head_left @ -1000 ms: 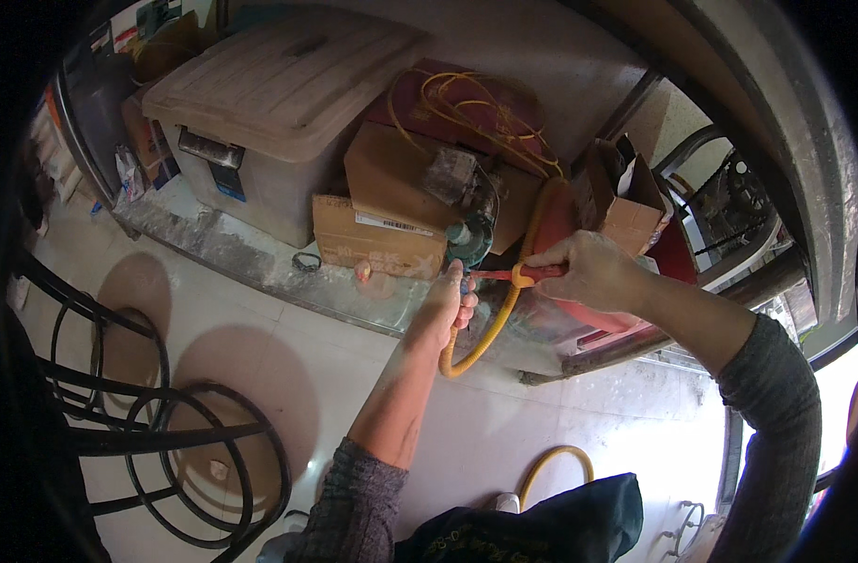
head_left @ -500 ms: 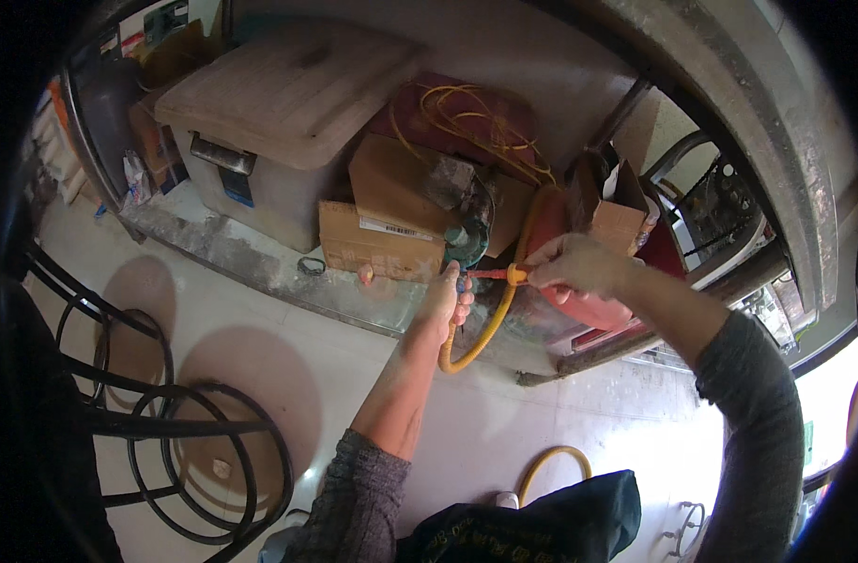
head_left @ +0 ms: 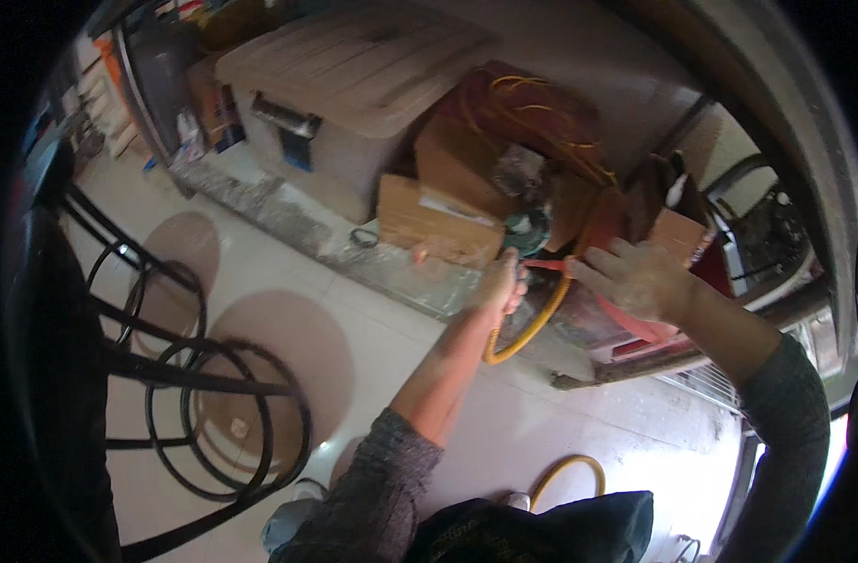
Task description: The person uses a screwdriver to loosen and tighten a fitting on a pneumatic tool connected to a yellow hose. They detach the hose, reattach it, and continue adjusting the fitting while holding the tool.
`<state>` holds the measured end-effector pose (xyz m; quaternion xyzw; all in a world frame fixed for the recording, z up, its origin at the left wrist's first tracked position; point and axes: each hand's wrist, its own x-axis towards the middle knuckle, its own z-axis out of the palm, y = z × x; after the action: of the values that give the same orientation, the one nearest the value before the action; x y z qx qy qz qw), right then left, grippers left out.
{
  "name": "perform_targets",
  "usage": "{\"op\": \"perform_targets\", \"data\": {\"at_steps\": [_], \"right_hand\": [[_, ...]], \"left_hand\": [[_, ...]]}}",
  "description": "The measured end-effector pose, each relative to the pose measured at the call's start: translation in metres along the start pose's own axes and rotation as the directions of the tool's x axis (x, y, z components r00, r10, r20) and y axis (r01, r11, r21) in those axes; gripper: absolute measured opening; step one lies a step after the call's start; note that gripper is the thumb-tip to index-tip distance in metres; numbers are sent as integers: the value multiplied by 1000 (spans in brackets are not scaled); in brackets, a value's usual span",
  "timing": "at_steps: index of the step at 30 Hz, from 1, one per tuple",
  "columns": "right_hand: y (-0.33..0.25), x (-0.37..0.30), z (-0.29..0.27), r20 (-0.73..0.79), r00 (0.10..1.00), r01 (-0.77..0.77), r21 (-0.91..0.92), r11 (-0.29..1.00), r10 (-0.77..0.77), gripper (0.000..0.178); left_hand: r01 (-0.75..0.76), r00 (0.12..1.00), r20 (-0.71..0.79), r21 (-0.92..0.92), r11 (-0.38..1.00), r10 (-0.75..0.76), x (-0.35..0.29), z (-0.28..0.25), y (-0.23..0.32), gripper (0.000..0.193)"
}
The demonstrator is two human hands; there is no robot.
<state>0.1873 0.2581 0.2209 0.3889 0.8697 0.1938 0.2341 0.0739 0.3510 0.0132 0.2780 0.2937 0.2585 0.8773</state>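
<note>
My left hand (head_left: 501,286) is closed in a fist just below a dusty green tool (head_left: 528,232). A yellow hose (head_left: 539,328) loops down and curves back up into this fist; its end is hidden by my fingers. From the fist a thin red-orange rod (head_left: 545,266) points right, toward my right hand (head_left: 638,279). That hand is open, its fingers stretched and slightly spread, with a fingertip close to the rod's end. Whether they touch, I cannot tell. Behind the green tool lie cardboard boxes (head_left: 438,228).
A dusty lidded plastic bin (head_left: 326,169) stands on the low shelf (head_left: 260,211). Thin yellow cord (head_left: 542,113) lies tangled behind. Right of the hands are a red object (head_left: 626,319) and an open carton (head_left: 678,235). Black metal furniture legs (head_left: 213,383) fill the lower left; another yellow hose loop (head_left: 572,460) lies below.
My right hand has loosened from its pinch on the rod's right end, and its fingers have straightened. My left fist stays closed. The whole view has shifted, with things appearing farther right.
</note>
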Motion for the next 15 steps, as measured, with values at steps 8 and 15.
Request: {"op": "perform_targets", "data": {"at_steps": [8,15], "right_hand": [[3,8,7,26,996,-84,136,987,81,48],[-6,19,-1,137,922,-384,454,804,362,39]], "left_hand": [[53,993,-112,171,984,-34,9,3,0,45],[-49,982,-153,355,934,110,59,-15,-29,45]]}}
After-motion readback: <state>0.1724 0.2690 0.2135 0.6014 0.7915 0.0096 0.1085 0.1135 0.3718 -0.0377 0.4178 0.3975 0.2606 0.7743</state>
